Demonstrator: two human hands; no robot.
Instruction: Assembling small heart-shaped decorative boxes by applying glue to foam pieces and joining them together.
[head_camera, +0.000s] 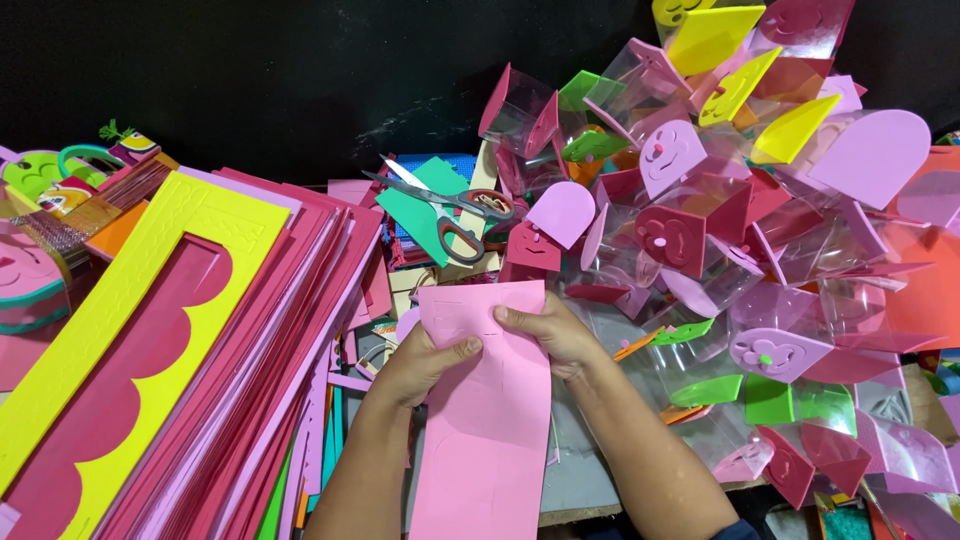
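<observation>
A long pink foam sheet (487, 410) lies in the lower middle of the frame, running from the bottom edge up to the middle. Both hands hold it near its top end. The left hand (425, 362) pinches the left edge, with the thumb on top and the fingers tucked under. The right hand (548, 335) is clamped on the right edge in the same way. Holding both sides like this keeps the soft sheet flat and tight, so it does not flop. Faint cut lines show in the sheet between the two thumbs.

Just above the sheet, in the middle of the frame, a pair of scissors (455, 210) with red and grey handles rests on a green foam piece (420, 210). They lie close by, so they look easy to grab.

On the left side sits a big stack of foam sheets (290, 330), mostly pink and red, fanned out a bit. A yellow foam frame (150, 290) with a wavy inside edge lies on top of it.

The right side of the frame is full of clear plastic boxes (760, 260) piled in a heap. Many have pink, purple, yellow or green foam ends, some with smiley faces. A bit of the grey desk (585, 480) shows under the right arm.
</observation>
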